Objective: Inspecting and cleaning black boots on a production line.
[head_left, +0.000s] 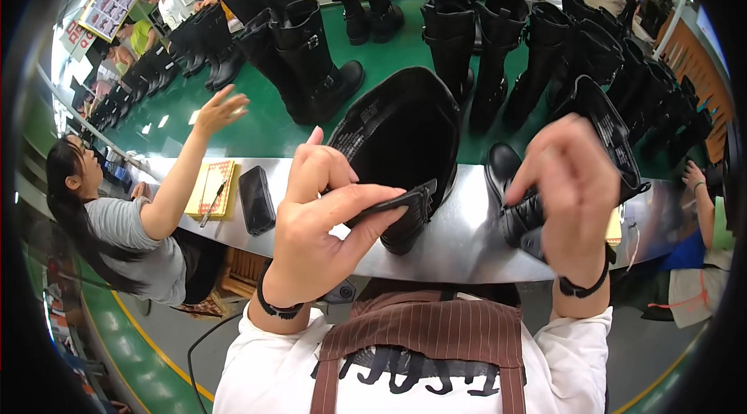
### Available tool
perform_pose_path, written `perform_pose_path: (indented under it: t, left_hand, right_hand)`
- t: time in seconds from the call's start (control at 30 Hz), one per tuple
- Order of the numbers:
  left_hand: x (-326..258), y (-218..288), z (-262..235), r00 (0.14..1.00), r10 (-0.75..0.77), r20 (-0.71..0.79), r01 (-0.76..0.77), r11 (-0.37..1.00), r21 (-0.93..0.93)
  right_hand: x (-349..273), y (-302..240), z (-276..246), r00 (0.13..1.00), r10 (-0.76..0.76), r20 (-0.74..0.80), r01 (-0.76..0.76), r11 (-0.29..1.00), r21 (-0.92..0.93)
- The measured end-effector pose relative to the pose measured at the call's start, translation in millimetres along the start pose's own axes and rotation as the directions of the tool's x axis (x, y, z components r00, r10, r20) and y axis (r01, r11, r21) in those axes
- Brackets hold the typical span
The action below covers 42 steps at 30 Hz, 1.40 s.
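Note:
In the middle, a tall black boot [401,122] stands with its wide shaft opening facing me and its dark lining showing. My left hand [327,219] is closed on the near top edge of that shaft, pinching it between thumb and fingers. A second black boot [599,114] is at the right, its toe [506,161] pointing away on the metal edge of the bench. My right hand [572,180] is over this boot, in front of its shaft. Motion smears its curled fingers, so whether they grip anything is unclear.
Many black boots [490,56] stand on the green bench top [397,60] ahead. Left on the metal edge [342,258] lie a phone [257,200], a yellow pad [204,188] and a pen [214,204]. A co-worker [128,219] sits at the left, arm raised; others work farther off.

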<state>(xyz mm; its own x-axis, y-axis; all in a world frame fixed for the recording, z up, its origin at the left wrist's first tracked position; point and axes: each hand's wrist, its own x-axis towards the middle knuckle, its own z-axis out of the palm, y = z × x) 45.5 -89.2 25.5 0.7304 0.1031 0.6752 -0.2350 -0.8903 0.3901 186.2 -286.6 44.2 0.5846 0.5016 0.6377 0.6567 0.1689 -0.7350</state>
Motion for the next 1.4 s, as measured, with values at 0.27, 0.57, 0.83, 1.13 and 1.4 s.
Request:
perform_pose_path:
  t: [0.27, 0.57, 0.83, 1.13, 1.4]
  left_hand:
    - [-9.6, -21.8, 30.4, 0.938, -0.006, -0.346, 0.035, 0.996, 0.078]
    - [-106.1, -50.6, 120.5, 0.790, -0.554, 0.263, 0.606, 0.643, -0.468]
    - [-126.0, -69.9, 131.5, 0.722, -0.562, 0.403, 0.691, 0.554, -0.464]
    - [-123.7, -60.2, 133.3, 0.552, -0.668, 0.499, 0.832, 0.476, -0.283]
    - [-99.5, -44.0, 117.5, 0.770, -0.551, 0.322, 0.633, 0.725, -0.272]
  right_hand:
    - [-101.8, 95.6, 8.9, 0.774, 0.272, 0.571, -0.010, 0.908, -0.419]
    - [-127.3, 171.2, 80.1, 0.659, 0.641, 0.394, -0.697, 0.717, 0.000]
    - [-108.5, 189.0, 73.7, 0.315, 0.603, 0.733, -0.905, 0.424, 0.040]
    - [-7.5, 44.9, -3.2, 0.719, 0.280, 0.636, -0.630, 0.649, 0.427]
    - [-34.2, -22.0, -62.5, 0.948, -0.316, -0.034, 0.203, 0.683, -0.701]
